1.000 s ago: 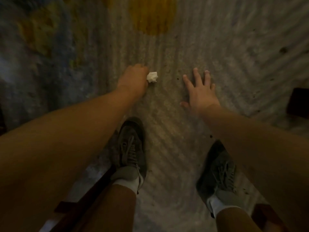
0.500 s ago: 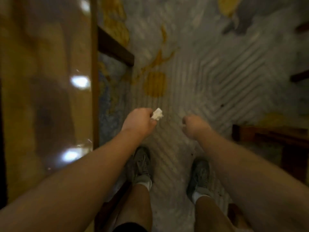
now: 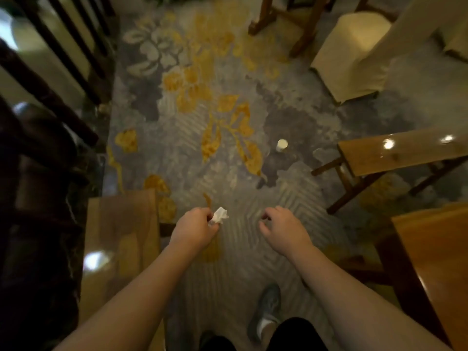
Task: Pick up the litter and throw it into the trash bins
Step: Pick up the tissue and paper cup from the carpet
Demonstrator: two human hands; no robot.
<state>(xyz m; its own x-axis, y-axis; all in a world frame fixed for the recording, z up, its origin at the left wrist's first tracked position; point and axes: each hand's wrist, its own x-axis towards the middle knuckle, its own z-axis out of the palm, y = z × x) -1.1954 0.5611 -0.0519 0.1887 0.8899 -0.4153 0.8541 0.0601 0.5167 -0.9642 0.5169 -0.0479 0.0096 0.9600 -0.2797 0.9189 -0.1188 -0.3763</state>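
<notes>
The floor is covered by a grey carpet [image 3: 291, 97] with a yellow floral pattern and chevron ribbing. Glossy wooden tables stand around it: one at the left [image 3: 121, 239], one at the lower right [image 3: 435, 262], and a narrower wooden table [image 3: 402, 153] at the right, its legs visible beneath it. A chair with a cream fabric cover [image 3: 354, 57] stands at the upper right. Dark wooden chair legs [image 3: 286, 21] stand at the top centre. Dark slatted furniture [image 3: 63, 51] runs along the left edge.

Both bare forearms extend forward over the carpet. The left hand [image 3: 195, 229] is closed around a crumpled white tissue [image 3: 219, 216]; the tissue protrudes from the fingertips on the side facing the right hand and is clear of the floor. The right hand [image 3: 283, 226] holds nothing; its fingers are loosely curled inward, half closed, palm down. The two hands are level with each other and apart, with bare carpet between them.

A small white cup-like object [image 3: 281, 145] sits upright on the carpet further ahead, near the narrower table and well apart from both hands. Whether it is a paper cup cannot be told for certain.

A grey shoe [image 3: 268, 307] with a white sock is visible on the carpet below the right forearm. No trash bin is identifiable in this view.
</notes>
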